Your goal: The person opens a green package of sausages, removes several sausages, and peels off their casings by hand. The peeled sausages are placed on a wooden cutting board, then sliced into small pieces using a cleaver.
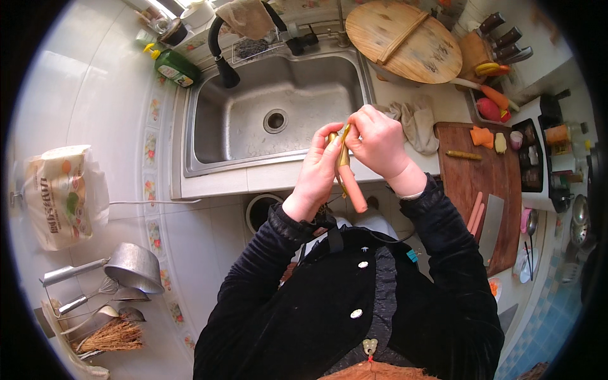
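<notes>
In front of the sink's near edge, my left hand (319, 166) holds a pink sausage (352, 189) whose upper part is still inside a gold-green wrapper (344, 152). My right hand (376, 137) pinches the upper end of that wrapper between thumb and fingers. The sausage's bare lower end points down towards my body. To the right, a wooden cutting board (456, 178) bears two bare pink sausages (475, 213) beside a cleaver blade (491, 228). A wrapped sausage (464, 155) lies higher on the board, near orange carrot pieces (482, 137), a pale peeled piece (500, 142) and a small purplish bulb (516, 139).
A stainless steel sink (313, 95) with a black faucet (227, 71) lies ahead. Right of it are a cloth (420, 126), a round wooden lid (403, 42) and a knife block (475, 52). A green soap bottle (176, 67) stands left; below the counter is a dark-mouthed bin (260, 213).
</notes>
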The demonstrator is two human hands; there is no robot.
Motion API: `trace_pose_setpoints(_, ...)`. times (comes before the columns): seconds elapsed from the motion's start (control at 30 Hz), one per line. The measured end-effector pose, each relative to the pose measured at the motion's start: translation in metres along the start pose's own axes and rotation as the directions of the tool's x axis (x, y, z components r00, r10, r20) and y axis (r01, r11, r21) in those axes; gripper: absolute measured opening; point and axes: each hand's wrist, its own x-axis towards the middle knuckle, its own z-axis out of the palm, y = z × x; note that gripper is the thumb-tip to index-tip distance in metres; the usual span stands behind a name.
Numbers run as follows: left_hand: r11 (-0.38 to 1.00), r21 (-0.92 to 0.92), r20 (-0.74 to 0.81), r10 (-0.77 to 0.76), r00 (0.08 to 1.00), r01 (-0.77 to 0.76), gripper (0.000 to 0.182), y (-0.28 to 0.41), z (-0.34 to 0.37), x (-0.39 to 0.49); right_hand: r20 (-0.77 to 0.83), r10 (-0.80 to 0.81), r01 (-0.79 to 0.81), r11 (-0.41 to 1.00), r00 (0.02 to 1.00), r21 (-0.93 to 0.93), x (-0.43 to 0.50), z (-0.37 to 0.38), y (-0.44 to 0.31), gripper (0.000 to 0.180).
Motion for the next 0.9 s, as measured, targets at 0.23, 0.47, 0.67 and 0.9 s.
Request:
trace_pose_setpoints(0.23, 0.993, -0.121, -0.045, -0.018, 0.999, 0.013, 0.039, 0.004, -0.013, -0.002, 0.434, 0.205, -0.474, 0.510, 0.877, 0.718, -0.001, -0.002, 0.005, 0.010)
trace_pose_setpoints(0.47, 0.962, -0.262, -0.034, -0.090, 0.995, 0.078, 0.038, 0.005, -0.010, -0.007, 0.063, 0.123, -0.136, 0.780, 0.990, 0.611, -0.002, 0.029, -0.013, 0.028)
trace_pose_setpoints(0.67, 0.954, -0.299, -0.056, -0.045, 0.997, 0.026, 0.030, 0.005, -0.012, -0.004, 0.029, 0.259, -0.229, 0.788, 0.965, 0.572, 0.007, 0.043, -0.025, 0.031)
trace_pose_setpoints(0.9, 0.969, -0.244, 0.016, 0.034, 0.999, -0.029, 0.028, 0.014, -0.030, -0.011, -0.014, 0.243, -0.214, 0.878, 0.970, 0.429, 0.032, 0.060, -0.031, 0.036)
